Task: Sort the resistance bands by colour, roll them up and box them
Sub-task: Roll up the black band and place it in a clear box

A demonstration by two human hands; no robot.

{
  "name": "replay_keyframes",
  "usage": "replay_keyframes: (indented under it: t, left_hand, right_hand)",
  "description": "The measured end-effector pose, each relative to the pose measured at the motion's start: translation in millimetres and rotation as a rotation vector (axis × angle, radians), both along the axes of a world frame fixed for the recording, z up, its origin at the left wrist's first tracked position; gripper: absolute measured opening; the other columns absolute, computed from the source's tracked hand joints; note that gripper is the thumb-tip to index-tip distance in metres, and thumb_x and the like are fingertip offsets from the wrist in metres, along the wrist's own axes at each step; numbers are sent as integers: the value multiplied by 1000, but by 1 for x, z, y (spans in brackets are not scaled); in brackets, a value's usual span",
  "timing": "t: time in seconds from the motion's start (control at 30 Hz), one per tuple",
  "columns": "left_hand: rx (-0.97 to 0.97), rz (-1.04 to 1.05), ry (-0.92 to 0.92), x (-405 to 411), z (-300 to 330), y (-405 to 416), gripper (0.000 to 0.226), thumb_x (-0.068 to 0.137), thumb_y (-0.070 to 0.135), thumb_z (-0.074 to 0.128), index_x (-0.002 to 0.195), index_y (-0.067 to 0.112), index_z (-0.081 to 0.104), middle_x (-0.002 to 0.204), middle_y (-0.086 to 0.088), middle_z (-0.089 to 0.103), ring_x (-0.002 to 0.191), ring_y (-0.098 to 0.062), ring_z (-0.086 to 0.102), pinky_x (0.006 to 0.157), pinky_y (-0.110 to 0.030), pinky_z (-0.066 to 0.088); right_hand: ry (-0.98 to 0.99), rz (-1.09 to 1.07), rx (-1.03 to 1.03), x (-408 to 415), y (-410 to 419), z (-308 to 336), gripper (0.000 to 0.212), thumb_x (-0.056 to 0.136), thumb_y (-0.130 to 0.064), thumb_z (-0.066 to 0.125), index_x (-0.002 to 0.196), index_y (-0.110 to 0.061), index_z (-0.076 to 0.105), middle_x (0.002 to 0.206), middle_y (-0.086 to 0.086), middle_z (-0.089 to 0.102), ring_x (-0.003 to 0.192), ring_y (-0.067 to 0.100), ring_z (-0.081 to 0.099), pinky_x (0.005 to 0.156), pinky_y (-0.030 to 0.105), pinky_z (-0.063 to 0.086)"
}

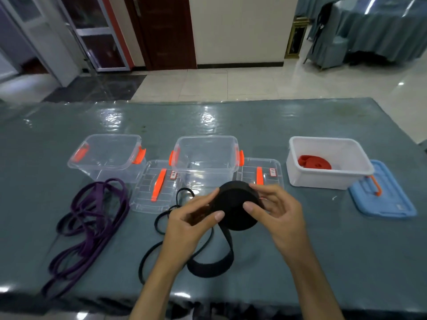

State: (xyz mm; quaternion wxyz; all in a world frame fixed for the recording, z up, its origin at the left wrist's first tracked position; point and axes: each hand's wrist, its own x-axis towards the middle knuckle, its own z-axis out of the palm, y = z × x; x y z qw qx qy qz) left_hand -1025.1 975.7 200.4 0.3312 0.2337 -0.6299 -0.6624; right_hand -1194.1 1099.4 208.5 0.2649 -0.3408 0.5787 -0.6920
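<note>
Head view | grey-blue glossy table cover (300, 121) | tiled floor (208, 84) | left hand (191, 218), right hand (277, 209) both pinch black band roll (235, 204)

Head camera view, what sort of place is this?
Probably a banquet or function room: a long table under a glossy grey-blue cover, another draped table with a covered chair behind, and a polished tile floor.

Table cover (300, 125): grey-blue, glossy, creased, spanning the foreground.
Floor (231, 86): pale shiny tiles at 12 o'clock, a dark patch at 10 o'clock.
Door (166, 31): dark red-brown, 12 o'clock.
Draped table (388, 26): blue cloth, 2 o'clock.
</note>
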Motion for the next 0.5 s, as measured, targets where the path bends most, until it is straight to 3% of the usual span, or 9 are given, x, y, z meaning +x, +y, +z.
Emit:
replay_keyframes:
  t: [0.13,0.23,0.3,0.4,0.5]
  left_hand:
    - [-25,71,-5,4,-2,6,38,81,29,88,117,26,77,112,-3,80,107,-20,77,90,-24,60]
    - [4,103,22,5,-5,7,33,80,34,91,108,26,76,113,-6,79,106,-23,77,92,-34,63]
    - [23,46,1,9,-6,2,36,83,29,88,118,29,78,120,-3,78,114,-23,75,99,-36,60]
    - [29,-3,16,23,-10,-11,45,88,15,84,131,27,74,126,-1,77,119,-21,73,98,-25,57]
    - [79,121,38,34,-14,-28,38,82,25,88,117,26,75,112,-7,80,105,-22,77,88,-25,60]
  right_hand:
    - [-100,128,48,-6,5,-3,46,69,-41,97,89,-22,61,97,12,80,89,30,80,74,30,62]
    - [-96,152,54,-4,-1,-2,46,76,-35,94,110,-24,66,99,14,81,90,33,80,74,34,64]
    - [-65,66,9,3,-10,-2,40,78,-32,90,113,-25,72,103,11,81,96,30,79,80,32,64]
    - [-82,11,6,16,-26,-6,31,77,-35,89,100,-27,72,105,10,81,100,30,78,84,36,64]
    - [-103,80,71,23,-42,-7,48,67,-47,97,86,-22,60,97,15,80,91,33,79,75,34,64]
